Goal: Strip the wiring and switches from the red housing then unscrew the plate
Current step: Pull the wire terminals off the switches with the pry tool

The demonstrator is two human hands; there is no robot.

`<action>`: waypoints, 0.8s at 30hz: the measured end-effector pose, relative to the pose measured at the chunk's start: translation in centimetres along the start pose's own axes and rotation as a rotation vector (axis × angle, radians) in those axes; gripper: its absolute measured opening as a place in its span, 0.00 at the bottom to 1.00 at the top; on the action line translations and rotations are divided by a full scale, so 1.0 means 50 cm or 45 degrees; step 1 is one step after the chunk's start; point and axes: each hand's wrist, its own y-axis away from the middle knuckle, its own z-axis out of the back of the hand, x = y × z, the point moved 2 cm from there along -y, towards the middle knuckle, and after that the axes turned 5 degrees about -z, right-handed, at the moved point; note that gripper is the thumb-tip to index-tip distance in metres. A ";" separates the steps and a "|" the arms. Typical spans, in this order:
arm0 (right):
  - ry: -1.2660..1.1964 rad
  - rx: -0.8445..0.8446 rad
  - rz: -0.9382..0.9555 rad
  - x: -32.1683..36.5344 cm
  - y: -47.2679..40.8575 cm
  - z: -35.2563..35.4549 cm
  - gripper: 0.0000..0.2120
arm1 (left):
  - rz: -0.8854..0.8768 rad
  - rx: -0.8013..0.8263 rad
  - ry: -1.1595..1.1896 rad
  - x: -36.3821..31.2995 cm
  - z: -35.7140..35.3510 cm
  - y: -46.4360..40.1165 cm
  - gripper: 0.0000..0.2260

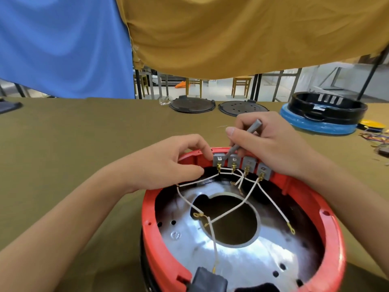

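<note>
On the tabletop (pixel 84 144), the red housing (pixel 328 228) carries a switch row (pixel 242 163) at its far rim. The right hand (pixel 271 144) grips a grey tool (pixel 242 142) angled onto the leftmost switch; the left hand (pixel 168 163) pinches the rim just beside it.

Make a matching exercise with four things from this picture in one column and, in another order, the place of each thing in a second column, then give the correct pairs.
Things:
1. grey tool
2. row of grey switches
3. black ring on blue base
4. two dark round lids

Places:
A. at the far edge of the table, in the middle
B. in the right hand, tip down at the switches
C. on the far inner wall of the red housing
D. at the far right of the table

Pairs: 1-B, 2-C, 3-D, 4-A
</note>
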 end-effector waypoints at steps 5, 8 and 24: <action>0.100 0.036 0.049 0.004 0.001 -0.002 0.14 | -0.037 -0.020 -0.287 -0.004 -0.006 -0.001 0.10; 0.102 0.072 0.075 0.003 0.002 0.002 0.13 | -0.007 0.017 -0.306 -0.003 -0.007 -0.001 0.11; 0.042 0.147 0.088 -0.004 0.002 0.007 0.12 | -0.008 0.015 -0.217 -0.002 -0.011 -0.004 0.13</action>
